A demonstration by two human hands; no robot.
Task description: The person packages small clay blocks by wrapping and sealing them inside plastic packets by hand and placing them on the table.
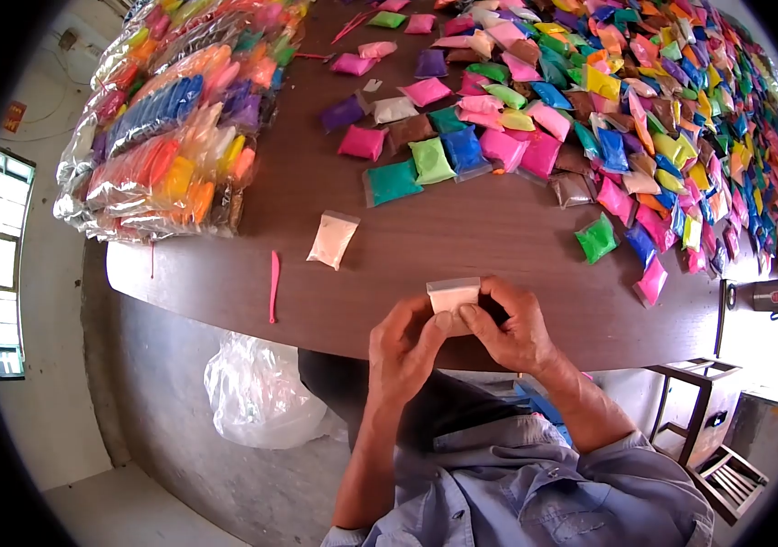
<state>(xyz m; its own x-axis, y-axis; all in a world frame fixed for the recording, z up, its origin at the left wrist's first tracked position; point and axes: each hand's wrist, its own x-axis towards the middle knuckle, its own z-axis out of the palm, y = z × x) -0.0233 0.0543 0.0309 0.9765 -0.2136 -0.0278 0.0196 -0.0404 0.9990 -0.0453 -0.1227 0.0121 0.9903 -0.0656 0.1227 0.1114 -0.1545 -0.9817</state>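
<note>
A small clear packet with pale peach filling [454,295] is held upright over the table's near edge, its flat top strip facing away from me. My left hand [410,339] grips its left lower side, thumb on the front. On the right lower side is my right hand [509,328], also with its thumb pressed on the front. The two thumbs almost meet. Another peach packet [333,240] lies on the table beyond my left hand. Left of that packet is a pink plastic stick [274,287].
Many colourful packets [502,146] spread over the back and right of the brown table [380,324]. Large bags of bundled packets [152,137] are stacked at the back left. A clear plastic bag [261,392] lies on the floor. A wooden stool [699,415] stands at right.
</note>
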